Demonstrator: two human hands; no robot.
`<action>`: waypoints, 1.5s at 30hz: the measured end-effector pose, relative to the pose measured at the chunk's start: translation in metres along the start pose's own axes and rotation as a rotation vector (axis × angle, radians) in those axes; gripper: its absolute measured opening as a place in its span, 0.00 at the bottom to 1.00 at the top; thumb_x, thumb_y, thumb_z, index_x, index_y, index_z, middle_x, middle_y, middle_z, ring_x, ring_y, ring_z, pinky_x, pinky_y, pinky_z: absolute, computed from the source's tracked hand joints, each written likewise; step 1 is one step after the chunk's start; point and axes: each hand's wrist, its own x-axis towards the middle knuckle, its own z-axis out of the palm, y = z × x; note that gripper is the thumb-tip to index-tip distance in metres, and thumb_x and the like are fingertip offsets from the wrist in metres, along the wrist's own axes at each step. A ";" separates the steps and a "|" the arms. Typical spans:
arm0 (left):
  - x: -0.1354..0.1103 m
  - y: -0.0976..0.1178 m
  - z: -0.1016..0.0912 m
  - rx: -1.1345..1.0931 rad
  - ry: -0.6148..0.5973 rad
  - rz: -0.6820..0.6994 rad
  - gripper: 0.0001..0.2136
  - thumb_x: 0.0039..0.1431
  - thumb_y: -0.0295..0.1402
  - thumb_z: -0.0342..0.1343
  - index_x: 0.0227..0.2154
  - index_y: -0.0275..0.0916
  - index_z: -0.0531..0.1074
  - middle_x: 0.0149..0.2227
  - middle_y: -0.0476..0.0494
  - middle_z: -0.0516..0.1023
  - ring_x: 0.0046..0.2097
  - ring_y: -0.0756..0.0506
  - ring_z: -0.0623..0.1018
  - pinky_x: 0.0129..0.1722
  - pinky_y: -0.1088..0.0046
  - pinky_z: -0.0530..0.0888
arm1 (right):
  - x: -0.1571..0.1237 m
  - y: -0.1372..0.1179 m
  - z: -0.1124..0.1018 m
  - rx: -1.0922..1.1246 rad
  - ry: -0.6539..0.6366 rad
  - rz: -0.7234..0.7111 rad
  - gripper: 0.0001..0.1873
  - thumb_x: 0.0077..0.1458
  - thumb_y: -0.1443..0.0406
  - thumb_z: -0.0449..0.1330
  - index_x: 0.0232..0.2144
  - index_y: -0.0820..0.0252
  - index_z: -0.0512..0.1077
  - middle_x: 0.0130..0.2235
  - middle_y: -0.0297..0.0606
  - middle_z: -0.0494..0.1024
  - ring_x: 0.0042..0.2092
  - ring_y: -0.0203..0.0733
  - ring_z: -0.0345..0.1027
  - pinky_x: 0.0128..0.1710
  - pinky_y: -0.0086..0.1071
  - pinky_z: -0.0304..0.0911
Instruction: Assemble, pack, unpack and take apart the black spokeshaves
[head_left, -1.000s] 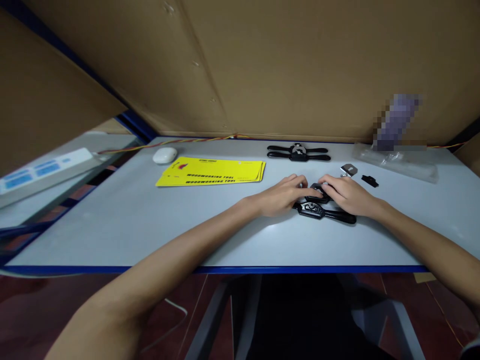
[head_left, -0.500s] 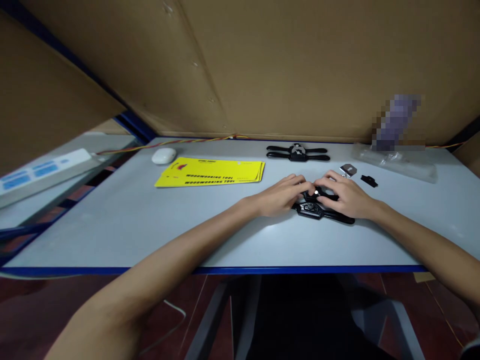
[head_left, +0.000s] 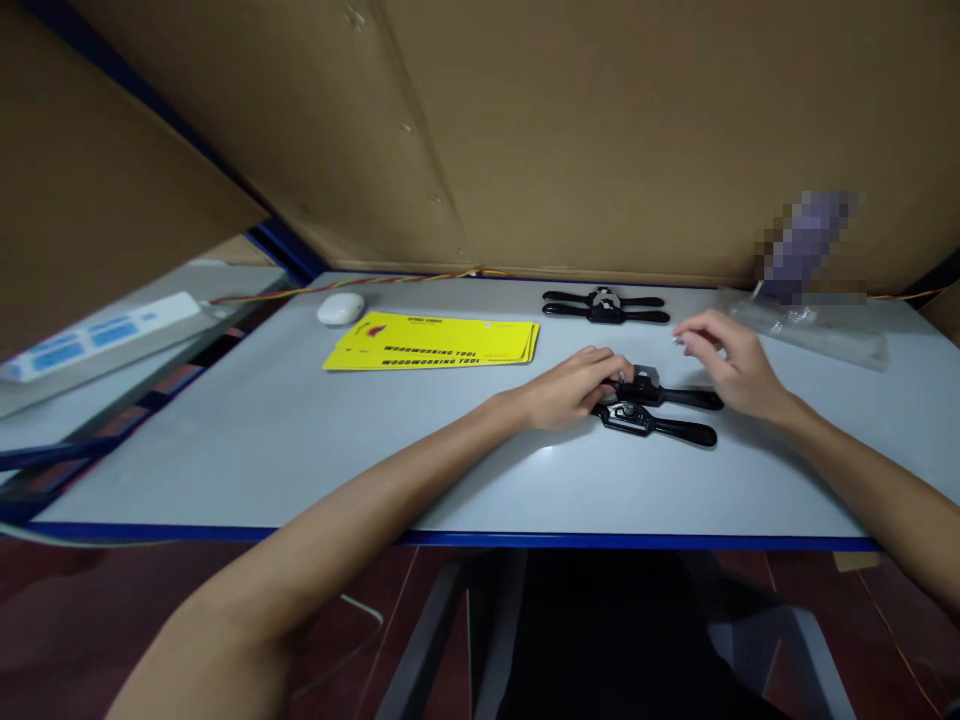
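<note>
Two black spokeshaves lie side by side on the table in front of me. My left hand point(head_left: 574, 388) is closed around the left end of the farther spokeshave point(head_left: 686, 398), with its fingers also by the left handle of the nearer spokeshave point(head_left: 682, 432). Raised to the right of them, my right hand point(head_left: 731, 365) pinches a small shiny metal piece point(head_left: 678, 339) between thumb and forefinger; it is too small to name surely. The spot where a blade and a little black plate lay is now mostly covered by this hand.
Yellow printed cards point(head_left: 435, 340) lie left of centre, beside a white rounded case point(head_left: 341, 309). Two more spokeshaves point(head_left: 606, 306) rest near the cardboard wall point(head_left: 600, 130). A clear plastic bag point(head_left: 832, 335) is at the back right. A power strip point(head_left: 105, 335) sits far left.
My right hand has lifted off the farther spokeshave and moved right and away from me, now with a small shiny piece in its fingertips. My left hand stays at the spokeshaves.
</note>
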 end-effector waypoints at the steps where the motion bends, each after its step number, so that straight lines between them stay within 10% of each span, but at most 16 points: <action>1: 0.000 0.000 0.000 0.015 -0.006 0.001 0.13 0.69 0.25 0.45 0.51 0.42 0.68 0.48 0.40 0.74 0.52 0.40 0.72 0.56 0.60 0.70 | 0.002 0.004 -0.005 -0.060 0.033 0.035 0.11 0.70 0.60 0.54 0.42 0.55 0.76 0.40 0.40 0.80 0.39 0.47 0.73 0.41 0.40 0.67; 12: 0.000 0.001 0.000 0.036 -0.001 0.006 0.13 0.70 0.26 0.45 0.51 0.41 0.71 0.48 0.39 0.74 0.51 0.39 0.72 0.55 0.60 0.70 | 0.000 0.052 -0.008 -0.395 -0.107 0.096 0.15 0.65 0.61 0.53 0.39 0.58 0.79 0.36 0.44 0.79 0.37 0.50 0.72 0.40 0.43 0.64; 17: 0.000 0.000 0.000 0.019 0.010 0.001 0.11 0.70 0.26 0.46 0.49 0.41 0.70 0.47 0.39 0.74 0.51 0.40 0.72 0.55 0.60 0.70 | 0.000 0.031 -0.008 -0.329 -0.082 0.053 0.16 0.67 0.60 0.53 0.46 0.59 0.79 0.40 0.47 0.80 0.42 0.54 0.74 0.46 0.47 0.68; 24: 0.000 0.000 0.002 -0.068 0.065 -0.027 0.09 0.67 0.26 0.47 0.48 0.41 0.64 0.46 0.39 0.74 0.50 0.41 0.73 0.53 0.60 0.71 | -0.008 -0.006 0.011 -0.233 -0.413 -0.088 0.25 0.70 0.55 0.56 0.63 0.56 0.73 0.59 0.51 0.80 0.64 0.61 0.68 0.63 0.59 0.63; 34: -0.001 0.000 0.002 -0.071 0.069 -0.052 0.09 0.67 0.28 0.46 0.48 0.42 0.62 0.46 0.39 0.74 0.49 0.41 0.73 0.50 0.59 0.73 | -0.009 -0.007 0.015 -0.078 -0.127 -0.136 0.17 0.66 0.65 0.58 0.53 0.51 0.81 0.46 0.39 0.87 0.46 0.50 0.81 0.49 0.49 0.75; 45: -0.001 0.000 0.002 -0.058 0.064 -0.064 0.09 0.68 0.30 0.46 0.50 0.42 0.63 0.46 0.38 0.74 0.49 0.41 0.73 0.50 0.59 0.73 | 0.010 0.060 -0.032 -0.279 0.155 0.429 0.27 0.59 0.62 0.62 0.59 0.62 0.78 0.44 0.47 0.85 0.38 0.52 0.81 0.44 0.48 0.76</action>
